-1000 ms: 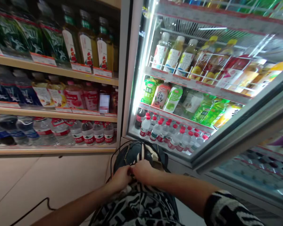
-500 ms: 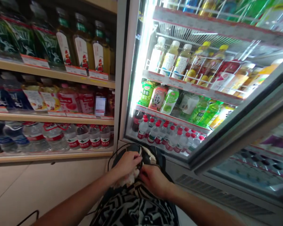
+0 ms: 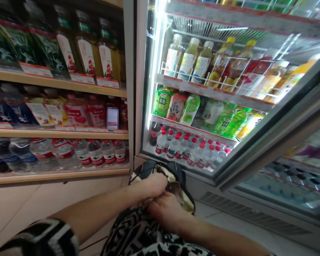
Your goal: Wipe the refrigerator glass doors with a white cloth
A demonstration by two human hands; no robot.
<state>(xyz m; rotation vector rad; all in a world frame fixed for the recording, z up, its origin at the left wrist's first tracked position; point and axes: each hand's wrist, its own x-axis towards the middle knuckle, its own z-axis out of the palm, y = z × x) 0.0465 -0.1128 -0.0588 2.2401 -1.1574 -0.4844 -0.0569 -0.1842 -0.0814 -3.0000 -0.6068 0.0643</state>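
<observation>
A dark bag (image 3: 146, 167) with a cream inner side (image 3: 188, 204) stands upright in front of my body, its mouth gaping on the right. My left hand (image 3: 157, 184) lies over the bag's opening, fingers curled closed and turned away from view. Just below and touching it, my right hand (image 3: 164, 209) is closed too, its fingertips tucked under the left. What either hand grips is hidden. Black-and-white patterned clothing (image 3: 138, 231) fills the space under my wrists.
A glass-door fridge (image 3: 181, 76) full of bottles stands beyond the bag, its metal-framed door (image 3: 256, 142) at the right. To the left, wooden shelves (image 3: 56, 133) hold several rows of drinks. Pale floor tiles (image 3: 13, 206) and a dark cord (image 3: 93, 243) show below.
My left hand has shifted right and down, now overlapping the right hand. The bag gapes wider on its right side. A whitish crumpled thing under my left hand is out of sight.
</observation>
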